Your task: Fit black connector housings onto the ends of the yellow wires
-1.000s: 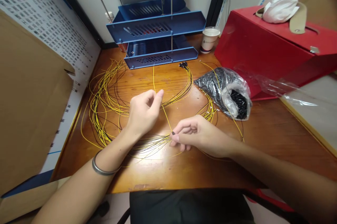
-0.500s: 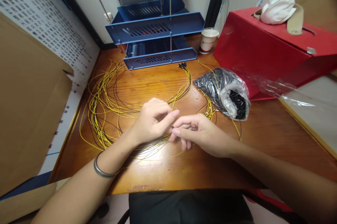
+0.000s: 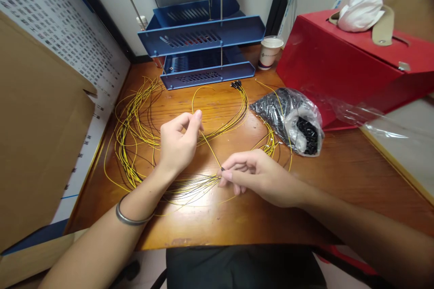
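I see my left hand (image 3: 178, 142) pinching a yellow wire (image 3: 210, 151) that runs taut to my right hand (image 3: 252, 173), whose fingertips clamp its small black end above the fanned wire bundle (image 3: 190, 185). Loose wire loops (image 3: 130, 139) crowd the table (image 3: 339, 180) leftward; a bag of black parts (image 3: 294, 119), red box (image 3: 339, 63), paper cup (image 3: 269, 51) and blue trays (image 3: 203, 35) lie beyond.

Both hands (image 3: 217, 158) pinch 1 yellow wire (image 3: 210, 149), apparently black-tipped, above the wire bundle (image 3: 135, 144).
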Demonstrator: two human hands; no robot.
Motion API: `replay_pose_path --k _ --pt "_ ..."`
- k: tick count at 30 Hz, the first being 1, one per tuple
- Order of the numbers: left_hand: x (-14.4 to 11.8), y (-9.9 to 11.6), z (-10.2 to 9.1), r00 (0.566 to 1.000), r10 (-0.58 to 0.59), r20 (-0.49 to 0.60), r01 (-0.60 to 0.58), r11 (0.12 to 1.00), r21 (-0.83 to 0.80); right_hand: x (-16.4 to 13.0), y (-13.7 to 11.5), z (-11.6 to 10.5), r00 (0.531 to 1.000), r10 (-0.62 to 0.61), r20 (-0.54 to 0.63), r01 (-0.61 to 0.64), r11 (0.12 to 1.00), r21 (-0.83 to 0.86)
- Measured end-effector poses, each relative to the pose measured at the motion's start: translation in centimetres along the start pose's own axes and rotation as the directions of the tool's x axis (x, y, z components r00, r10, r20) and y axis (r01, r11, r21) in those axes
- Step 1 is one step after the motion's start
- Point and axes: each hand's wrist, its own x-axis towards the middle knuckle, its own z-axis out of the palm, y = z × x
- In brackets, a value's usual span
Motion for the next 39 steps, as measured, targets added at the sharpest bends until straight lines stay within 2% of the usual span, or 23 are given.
replay_pose_path --k 2,4,8,10,11,13,16,18,22,24,26,28,31,34,36,39 --pt "0.0 0.0 0.0 0.999 0.014 0.040 -0.012 0.999 -0.045 0.1 0.0 0.0 0.999 -0.027 -0.045 0.027 1.000 0.008" --pt "-0.2 0.0 0.2 0.989 0.076 0.127 -0.067 0.995 -0.080 0.1 0.1 -0.1 0.995 -0.058 -0.079 0.059 0.998 0.008" --pt "-0.8 0.2 0.5 0.908 0.250 0.335 -0.240 0.968 -0.070 0.2 0.2 -0.3 0.993 -0.077 -0.091 0.076 0.997 -0.009" --pt "-1.0 0.3 0.6 0.873 0.298 0.386 -0.298 0.953 -0.060 0.2 0.2 -0.4 0.994 -0.071 -0.088 0.070 0.997 -0.007" --pt "-1.0 0.4 0.6 0.871 0.307 0.383 -0.311 0.949 -0.053 0.2 0.2 -0.3 0.994 -0.066 -0.088 0.065 0.998 -0.006" --pt "-1.0 0.4 0.6 0.899 0.286 0.331 -0.298 0.954 -0.015 0.3 0.2 -0.3 0.994 -0.060 -0.092 0.060 0.998 -0.007" --pt "-0.7 0.3 0.4 0.966 0.177 0.189 -0.189 0.981 0.044 0.4 0.4 -0.2 0.994 -0.069 -0.085 0.068 0.998 -0.014" --pt "-0.4 0.1 0.3 0.991 0.098 0.095 -0.102 0.994 0.037 0.4 0.5 -0.1 0.994 -0.071 -0.079 0.070 0.997 -0.016" --pt "0.2 -0.2 0.0 0.998 0.016 -0.057 -0.016 1.000 0.003 0.3 0.4 0.0 0.993 -0.072 -0.089 0.069 0.997 -0.040" --pt "0.3 -0.3 -0.1 0.996 0.010 -0.086 -0.010 1.000 0.003 0.2 0.3 0.1 0.992 -0.077 -0.097 0.072 0.996 -0.055" --pt "0.4 -0.4 -0.1 0.999 0.037 -0.035 -0.036 0.999 0.005 0.2 0.1 0.1 0.989 -0.094 -0.110 0.086 0.993 -0.078" --pt "0.3 -0.5 -0.1 0.988 0.123 0.095 -0.123 0.992 -0.005 0.2 0.1 0.2 0.985 -0.123 -0.119 0.109 0.988 -0.111" --pt "0.0 -0.5 0.0 0.912 0.286 0.293 -0.293 0.956 -0.020 0.3 0.1 0.1 0.979 -0.157 -0.130 0.137 0.979 -0.151" --pt "-0.3 -0.4 0.2 0.858 0.359 0.368 -0.383 0.924 -0.008 0.3 0.2 0.1 0.978 -0.162 -0.134 0.134 0.972 -0.191" --pt "-0.4 -0.3 0.1 0.861 0.359 0.361 -0.380 0.925 -0.016 0.3 0.3 0.0 0.979 -0.158 -0.130 0.125 0.966 -0.227" --pt "-0.3 -0.3 0.0 0.925 0.262 0.275 -0.268 0.963 -0.017 0.2 0.3 0.0 0.978 -0.167 -0.125 0.127 0.951 -0.281"
